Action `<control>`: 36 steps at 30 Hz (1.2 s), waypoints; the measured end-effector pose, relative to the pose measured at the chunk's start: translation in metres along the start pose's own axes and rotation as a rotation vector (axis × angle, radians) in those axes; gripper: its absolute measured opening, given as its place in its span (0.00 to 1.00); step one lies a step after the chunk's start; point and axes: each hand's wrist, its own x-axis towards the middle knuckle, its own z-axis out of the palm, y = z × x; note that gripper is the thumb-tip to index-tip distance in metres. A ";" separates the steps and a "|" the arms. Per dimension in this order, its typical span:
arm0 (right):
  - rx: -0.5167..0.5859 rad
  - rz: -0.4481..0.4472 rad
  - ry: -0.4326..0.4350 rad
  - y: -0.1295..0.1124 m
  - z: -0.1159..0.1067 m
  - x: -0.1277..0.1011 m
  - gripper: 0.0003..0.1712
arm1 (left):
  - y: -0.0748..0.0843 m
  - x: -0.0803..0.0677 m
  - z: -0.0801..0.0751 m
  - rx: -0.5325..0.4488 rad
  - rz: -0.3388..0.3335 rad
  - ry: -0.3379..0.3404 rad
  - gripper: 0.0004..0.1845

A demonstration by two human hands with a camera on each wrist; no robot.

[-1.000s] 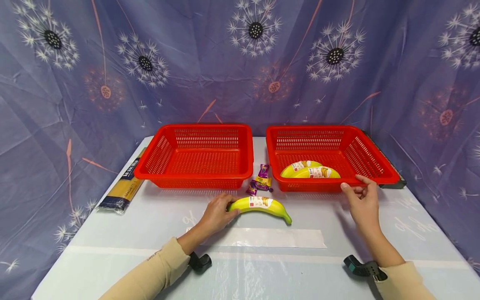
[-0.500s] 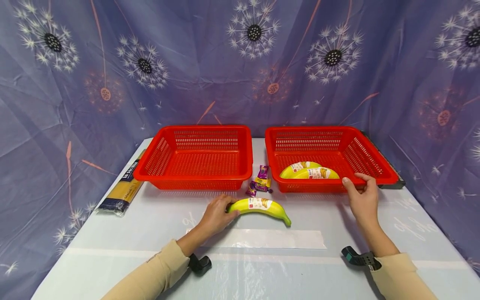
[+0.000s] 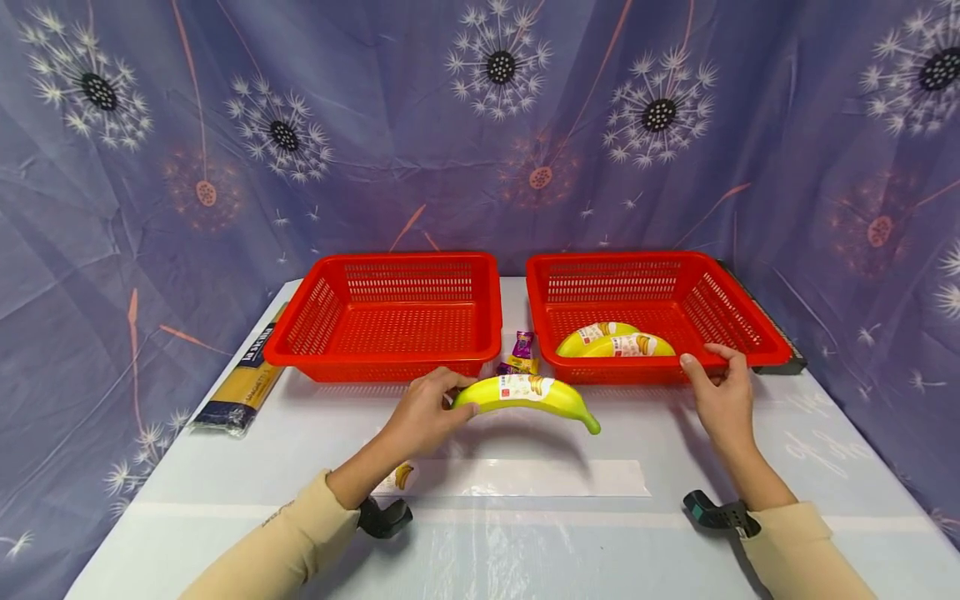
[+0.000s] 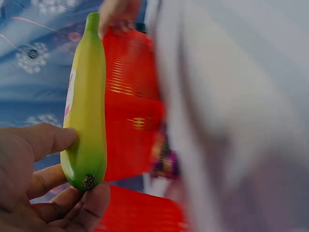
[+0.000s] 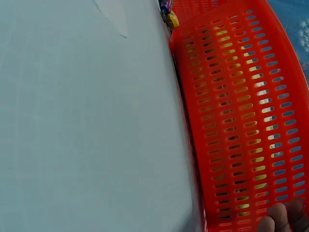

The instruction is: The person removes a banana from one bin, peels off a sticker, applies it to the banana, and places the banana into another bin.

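Observation:
My left hand (image 3: 423, 414) grips one end of a yellow-green banana (image 3: 525, 396) and holds it lifted above the table; the left wrist view shows the fingers (image 4: 58, 193) curled round the banana (image 4: 87, 121). My right hand (image 3: 720, 392) grips the front rim of the right red basket (image 3: 757, 329), which holds two more bananas (image 3: 615, 342). In the right wrist view only fingertips (image 5: 285, 217) show at the right red basket's wall (image 5: 236, 116). The left red basket (image 3: 390, 317) stands beside it with nothing inside.
Several wrapped candies (image 3: 519, 354) lie between the baskets. A spaghetti packet (image 3: 240, 383) lies at the table's left edge. A clear plastic strip (image 3: 525, 477) with a small banana sticker lies in front of the hands. A dark box (image 3: 780, 337) sits behind the right basket.
My left hand has lifted the banana off the table and carried it slightly up and right. The right hand stays on the basket rim.

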 end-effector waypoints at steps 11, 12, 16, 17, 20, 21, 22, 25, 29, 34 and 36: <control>-0.037 -0.015 -0.019 0.001 -0.002 -0.001 0.26 | 0.039 0.071 0.006 -0.027 0.021 0.070 0.18; -0.034 -0.016 -0.017 0.002 -0.002 -0.001 0.26 | 0.042 0.079 0.009 -0.018 0.021 0.073 0.18; -0.035 -0.020 -0.018 0.002 -0.002 -0.001 0.25 | 0.056 0.108 0.026 0.017 0.025 0.057 0.17; -0.036 -0.021 -0.018 0.002 -0.002 -0.001 0.25 | 0.060 0.114 0.030 0.033 0.028 0.050 0.17; -0.042 -0.022 -0.015 0.003 -0.002 -0.001 0.25 | 0.071 0.131 0.046 0.107 0.029 0.013 0.18; -0.042 -0.023 -0.015 0.003 -0.002 -0.001 0.25 | 0.074 0.135 0.051 0.134 0.033 0.005 0.18; -0.042 -0.024 -0.013 0.003 -0.002 -0.002 0.25 | 0.076 0.140 0.055 0.167 0.042 -0.003 0.18; -0.039 -0.021 -0.013 0.003 -0.002 -0.003 0.25 | 0.082 0.149 0.069 0.248 0.062 -0.021 0.16; -0.044 -0.015 -0.020 0.002 -0.003 -0.003 0.26 | 0.084 0.159 0.084 0.340 0.060 -0.025 0.14; -0.049 -0.010 -0.023 0.001 -0.003 -0.004 0.26 | 0.084 0.166 0.097 0.419 0.019 -0.044 0.12; -0.048 -0.007 -0.021 0.001 -0.003 -0.004 0.26 | 0.085 0.167 0.101 0.436 0.005 -0.056 0.12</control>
